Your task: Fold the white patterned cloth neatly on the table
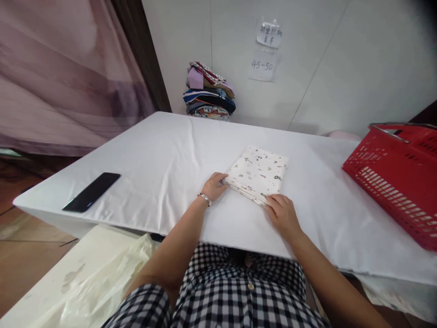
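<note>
Folded white cloth [258,173] with small printed motifs lies flat on the white table [164,155], roughly centre and toward the near edge. It's a neat rectangle, rotated: long axis runs from near-left to far-right, far corners pointing at the wall, stacked fold edges facing the person.

Left hand [214,186] sits at the cloth's near-left corner, fingers curled onto the edge layers, touching them; looks like a light pinch, but grip can't be confirmed from this angle. Beaded bracelet [205,198] on that wrist. Forearm comes up from lower centre, angled right.

Right hand [282,212] is palm down at the near-right corner, fingertips pressing on the fold edge, fingers loosely bent, not closed around anything. Forearm enters from lower right, angled left.

Around it: black phone [91,192] well to the left on the table, red basket [399,177] at the right edge, stack of folded clothes [209,92] against the far wall
</note>
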Demonstrator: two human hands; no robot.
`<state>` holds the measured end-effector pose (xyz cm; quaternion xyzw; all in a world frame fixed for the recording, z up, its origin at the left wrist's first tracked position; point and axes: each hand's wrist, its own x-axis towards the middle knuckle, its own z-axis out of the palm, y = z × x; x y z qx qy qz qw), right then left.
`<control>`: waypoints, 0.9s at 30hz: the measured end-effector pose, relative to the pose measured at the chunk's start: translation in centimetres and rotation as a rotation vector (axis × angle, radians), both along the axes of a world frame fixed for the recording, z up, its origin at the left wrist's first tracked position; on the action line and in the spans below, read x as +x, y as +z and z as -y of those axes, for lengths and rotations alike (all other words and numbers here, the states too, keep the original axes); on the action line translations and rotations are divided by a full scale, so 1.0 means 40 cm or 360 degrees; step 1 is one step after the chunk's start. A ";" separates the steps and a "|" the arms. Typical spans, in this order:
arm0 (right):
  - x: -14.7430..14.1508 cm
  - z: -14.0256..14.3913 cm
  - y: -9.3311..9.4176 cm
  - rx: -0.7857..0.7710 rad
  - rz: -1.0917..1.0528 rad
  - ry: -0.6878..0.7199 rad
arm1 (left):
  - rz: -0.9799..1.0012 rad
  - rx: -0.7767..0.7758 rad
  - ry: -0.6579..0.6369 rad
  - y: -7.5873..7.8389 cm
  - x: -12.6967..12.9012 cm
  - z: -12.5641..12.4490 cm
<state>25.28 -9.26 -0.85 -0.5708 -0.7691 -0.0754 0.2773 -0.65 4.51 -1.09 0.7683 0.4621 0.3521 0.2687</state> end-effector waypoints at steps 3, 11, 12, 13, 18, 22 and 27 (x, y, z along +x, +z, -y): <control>0.002 0.007 -0.004 -0.0057 0.0027 0.0005 | -0.0171 0.0000 0.0029 0.007 0.008 0.010; -0.002 -0.001 -0.009 -0.0055 -0.0018 -0.0038 | -0.0003 -0.0124 0.0086 0.005 0.010 0.002; -0.002 -0.001 -0.008 -0.0050 -0.0028 -0.0037 | 0.0040 -0.0151 0.0088 0.003 0.009 0.000; -0.003 -0.001 -0.007 -0.0047 -0.0037 -0.0036 | 0.0068 -0.0172 0.0106 0.003 0.008 -0.002; -0.001 -0.005 -0.008 -0.0025 -0.0060 -0.0039 | 0.0055 -0.0215 0.0265 0.005 0.023 -0.003; -0.002 -0.004 -0.008 -0.0038 -0.0027 -0.0046 | 0.0045 -0.0252 0.0330 0.007 0.033 -0.002; -0.014 -0.002 -0.006 -0.0077 0.0052 -0.0054 | 0.0036 -0.0303 0.0378 0.013 0.032 -0.009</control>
